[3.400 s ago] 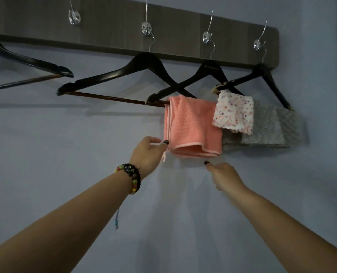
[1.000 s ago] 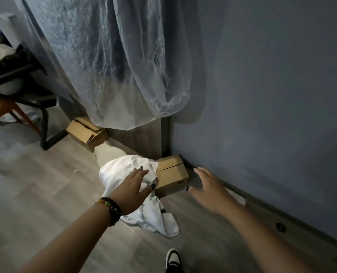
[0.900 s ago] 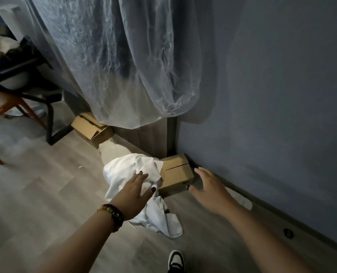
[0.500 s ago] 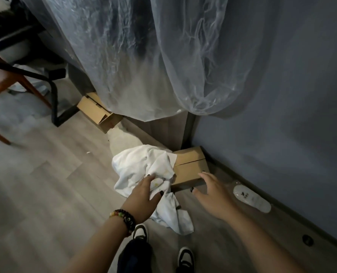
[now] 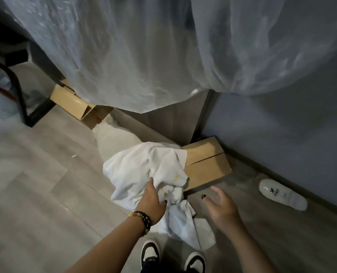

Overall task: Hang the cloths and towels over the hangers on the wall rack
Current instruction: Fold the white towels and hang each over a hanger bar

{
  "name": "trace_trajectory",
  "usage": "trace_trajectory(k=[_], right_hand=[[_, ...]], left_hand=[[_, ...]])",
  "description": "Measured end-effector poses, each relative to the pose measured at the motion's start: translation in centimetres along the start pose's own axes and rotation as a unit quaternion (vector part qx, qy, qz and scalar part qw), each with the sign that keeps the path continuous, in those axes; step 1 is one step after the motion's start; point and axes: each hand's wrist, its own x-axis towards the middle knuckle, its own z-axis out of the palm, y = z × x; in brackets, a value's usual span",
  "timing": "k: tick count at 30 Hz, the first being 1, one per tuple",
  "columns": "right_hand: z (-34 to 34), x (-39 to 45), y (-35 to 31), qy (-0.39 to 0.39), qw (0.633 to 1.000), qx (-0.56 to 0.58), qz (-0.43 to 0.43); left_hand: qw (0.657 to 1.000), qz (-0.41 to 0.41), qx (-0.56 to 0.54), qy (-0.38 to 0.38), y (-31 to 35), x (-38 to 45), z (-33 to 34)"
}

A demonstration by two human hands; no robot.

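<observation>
Under the left hand [image 5: 150, 201] lies the towel [image 5: 144, 170], crumpled on the floor [image 5: 35, 184] against a box [image 5: 205, 164]; fingers rest on it, not visibly closed. Right hand [image 5: 221, 207] hovers beside it, spread and empty (best gathering one edge with both hands, so it drapes flat).

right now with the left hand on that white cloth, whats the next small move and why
Probably close the left hand round the white cloth and lift. The cloth lies crumpled on the floor, partly over a cardboard box; the left hand's fingers rest on it, and the right hand hangs open beside it, holding nothing.
</observation>
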Motion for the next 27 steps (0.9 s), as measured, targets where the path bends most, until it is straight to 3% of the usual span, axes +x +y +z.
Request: trace_trajectory(k=[5, 8, 10, 14, 19, 27], right_hand=[[2.3, 6.7, 3.5, 0.029, 0.999, 0.019, -0.004], [4.1, 9.6, 5.6, 0.029, 0.999, 0.005, -0.018], [5.4, 11.0, 6.9, 0.023, 0.999, 0.003, -0.025], [6.6, 11.7, 9.1, 0.010, 1.000, 0.010, -0.013], [5.0, 8.2, 8.9, -0.018, 1.000, -0.007, 0.019], [-0.2, -1.4, 2.7, -0.060, 0.998, -0.013, -0.003]], left_hand=[[0.999, -0.029, -0.019, 0.026, -5.3, 8.9, 5.3], [0.993, -0.051, -0.030, 0.101, -6.3, 12.1, 8.2], [0.984, -0.095, -0.010, 0.150, -6.9, 13.9, 9.5], [0.970, -0.204, 0.003, 0.130, -7.8, 16.1, 9.9], [0.970, -0.140, -0.089, 0.179, -7.4, 11.7, 7.8], [0.947, -0.056, -0.190, 0.253, -2.2, -1.2, 0.8]])
